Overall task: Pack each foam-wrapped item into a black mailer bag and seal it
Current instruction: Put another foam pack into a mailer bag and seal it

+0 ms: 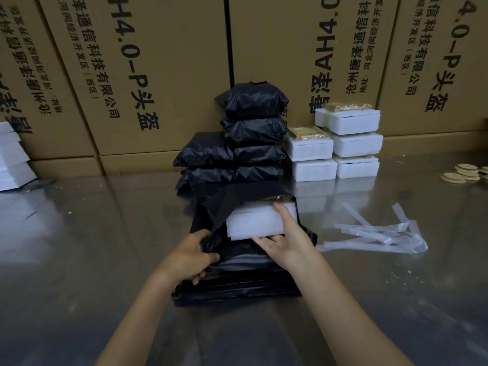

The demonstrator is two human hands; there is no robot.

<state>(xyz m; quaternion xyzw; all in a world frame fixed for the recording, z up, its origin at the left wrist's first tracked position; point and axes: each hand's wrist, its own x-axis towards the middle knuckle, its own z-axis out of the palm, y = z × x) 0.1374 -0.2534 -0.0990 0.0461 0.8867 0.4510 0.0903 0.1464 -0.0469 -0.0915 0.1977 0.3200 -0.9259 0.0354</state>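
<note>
— Foam-wrapped item: where is it sitting?

— Partway inside the open black mailer bag, on top of a flat stack of empty black bags at the near middle of the shiny counter. Its white foam face shows at the bag's mouth, with the flap standing up behind it.

— And the hands?

— The right hand has its grip on the item, thumb along the top edge and fingers under the near bottom edge. The left hand grips the bag's near left edge, fingers curled into the bunched plastic.

— What is behind?

— A pile of filled black bags just beyond the open one, leaning against brown cartons printed with Chinese text and "AH4.0-P". Beside that pile to the right, white foam-wrapped items are stacked in two columns, the top ones showing something tan under clear film.

— Anything else?

— Loose clear strips lie to the right of the right hand. Small tan discs sit at the far right edge, and white foam blocks at the far left.
</note>
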